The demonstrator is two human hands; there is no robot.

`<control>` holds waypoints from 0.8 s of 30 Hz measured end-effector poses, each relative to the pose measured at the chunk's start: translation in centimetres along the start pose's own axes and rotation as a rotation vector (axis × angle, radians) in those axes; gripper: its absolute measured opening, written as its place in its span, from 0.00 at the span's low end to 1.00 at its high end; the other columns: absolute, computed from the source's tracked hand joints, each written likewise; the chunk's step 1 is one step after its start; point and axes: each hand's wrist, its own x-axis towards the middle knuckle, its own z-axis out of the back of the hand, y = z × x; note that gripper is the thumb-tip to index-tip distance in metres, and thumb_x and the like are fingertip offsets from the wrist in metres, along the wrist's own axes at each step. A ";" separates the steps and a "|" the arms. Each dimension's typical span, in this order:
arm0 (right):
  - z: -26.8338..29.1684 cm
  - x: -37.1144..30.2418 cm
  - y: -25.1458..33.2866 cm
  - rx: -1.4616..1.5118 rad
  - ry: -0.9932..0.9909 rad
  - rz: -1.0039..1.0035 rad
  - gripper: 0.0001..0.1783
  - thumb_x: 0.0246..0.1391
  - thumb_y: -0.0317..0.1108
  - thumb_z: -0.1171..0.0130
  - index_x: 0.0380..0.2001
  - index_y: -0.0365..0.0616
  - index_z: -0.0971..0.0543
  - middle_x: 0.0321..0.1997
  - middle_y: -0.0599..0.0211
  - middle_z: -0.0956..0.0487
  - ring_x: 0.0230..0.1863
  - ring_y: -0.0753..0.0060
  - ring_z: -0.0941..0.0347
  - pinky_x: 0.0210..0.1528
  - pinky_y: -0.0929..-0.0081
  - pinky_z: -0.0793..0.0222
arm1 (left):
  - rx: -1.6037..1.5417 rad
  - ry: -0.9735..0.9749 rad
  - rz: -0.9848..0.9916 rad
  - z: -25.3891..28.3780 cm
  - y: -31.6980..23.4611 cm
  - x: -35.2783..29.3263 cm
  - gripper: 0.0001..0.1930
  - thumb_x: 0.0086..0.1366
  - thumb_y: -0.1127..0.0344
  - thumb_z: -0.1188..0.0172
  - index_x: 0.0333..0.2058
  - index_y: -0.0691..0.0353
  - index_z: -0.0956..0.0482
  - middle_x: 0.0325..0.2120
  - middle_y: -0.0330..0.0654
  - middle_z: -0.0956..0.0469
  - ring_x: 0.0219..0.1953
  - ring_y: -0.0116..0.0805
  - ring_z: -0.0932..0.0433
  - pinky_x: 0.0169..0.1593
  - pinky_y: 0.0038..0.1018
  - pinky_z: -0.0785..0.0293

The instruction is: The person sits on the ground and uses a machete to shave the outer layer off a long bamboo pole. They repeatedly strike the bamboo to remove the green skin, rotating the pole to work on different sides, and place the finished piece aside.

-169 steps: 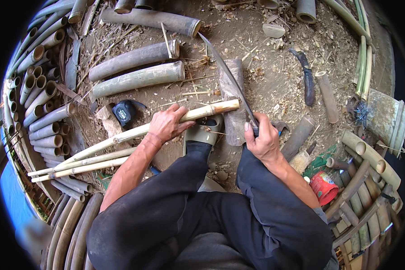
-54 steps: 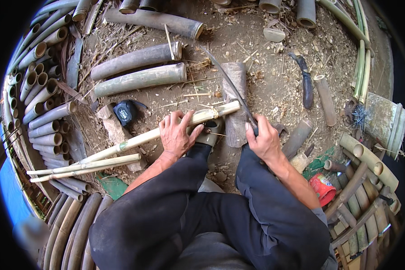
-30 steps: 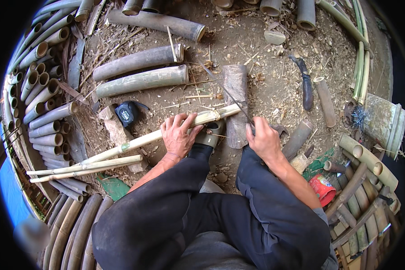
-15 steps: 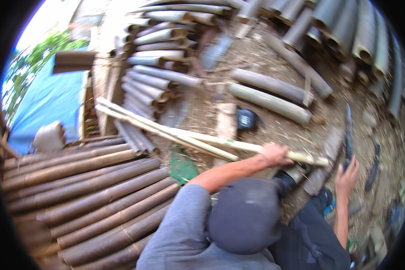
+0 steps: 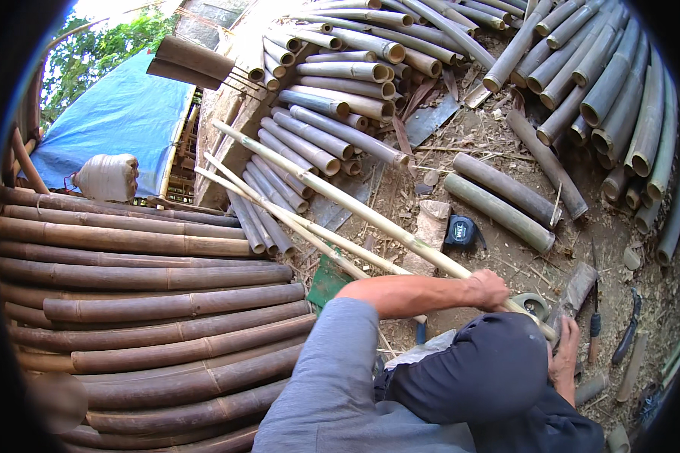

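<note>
A pale, slim bamboo pole [image 5: 385,234] slants across the ground from upper left to lower right. My left hand [image 5: 489,290] is closed around it near its lower end. At the tip, the fingers of my right hand [image 5: 564,353] rest around the pole; a dark cap [image 5: 480,370] hides part of that forearm. Beside the tip lies a worn wooden block [image 5: 576,288]. A long knife [image 5: 595,325] with a dark grip lies just right of the block, apart from my hand. Two more pale bamboo strips [image 5: 302,223] cross below the pole.
Dark bamboo lengths [image 5: 181,303] lie in rows at left. Cut tubes [image 5: 340,72] are stacked at the back, more [image 5: 612,90] at upper right. A tape measure [image 5: 463,231] sits beside a flat block [image 5: 433,223]. A curved dark tool [image 5: 628,328] lies at far right.
My right hand has left the knife and moved to the pole's tip. My left hand has shifted slightly right and down, and the pole now slants more steeply. The whole view has shifted.
</note>
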 end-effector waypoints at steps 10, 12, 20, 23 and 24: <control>2.7 -7.9 -2.9 0.037 -0.259 -0.345 0.33 0.55 0.27 0.48 0.65 0.36 0.36 0.59 0.47 0.34 0.55 0.47 0.34 0.57 0.59 0.38 | 0.097 0.039 0.338 -4.4 19.2 -14.1 0.31 0.64 0.31 0.48 0.44 0.55 0.25 0.39 0.45 0.23 0.45 0.41 0.22 0.48 0.46 0.26; 1.9 -10.8 -3.8 0.107 -0.260 -0.481 0.33 0.54 0.27 0.47 0.65 0.37 0.36 0.58 0.49 0.34 0.53 0.49 0.34 0.54 0.60 0.37 | 0.218 -0.002 0.451 -5.7 20.7 -16.9 0.39 0.59 0.30 0.42 0.58 0.55 0.31 0.54 0.49 0.28 0.61 0.46 0.32 0.61 0.53 0.37; -1.5 -19.6 -7.0 -0.044 -0.188 -0.613 0.34 0.51 0.28 0.42 0.64 0.38 0.34 0.58 0.48 0.34 0.56 0.45 0.34 0.57 0.58 0.37 | 0.490 -0.444 0.374 -12.0 18.7 -15.4 0.63 0.36 0.45 0.21 0.69 0.56 0.47 0.60 0.50 0.36 0.65 0.51 0.38 0.67 0.47 0.42; -1.8 -21.6 -7.2 -0.088 -0.187 -0.646 0.35 0.50 0.28 0.41 0.63 0.38 0.34 0.58 0.47 0.34 0.56 0.45 0.34 0.58 0.58 0.37 | 0.238 -0.066 0.333 -8.1 20.5 -13.9 0.47 0.40 0.47 0.23 0.60 0.52 0.34 0.55 0.46 0.33 0.60 0.49 0.34 0.61 0.47 0.34; -2.2 -21.6 -7.4 -0.094 -0.180 -0.641 0.35 0.50 0.28 0.41 0.63 0.38 0.34 0.58 0.47 0.34 0.57 0.45 0.34 0.58 0.58 0.37 | 0.184 -0.035 0.327 -7.8 21.7 -14.5 0.43 0.39 0.47 0.22 0.55 0.51 0.29 0.53 0.45 0.32 0.57 0.48 0.32 0.58 0.45 0.30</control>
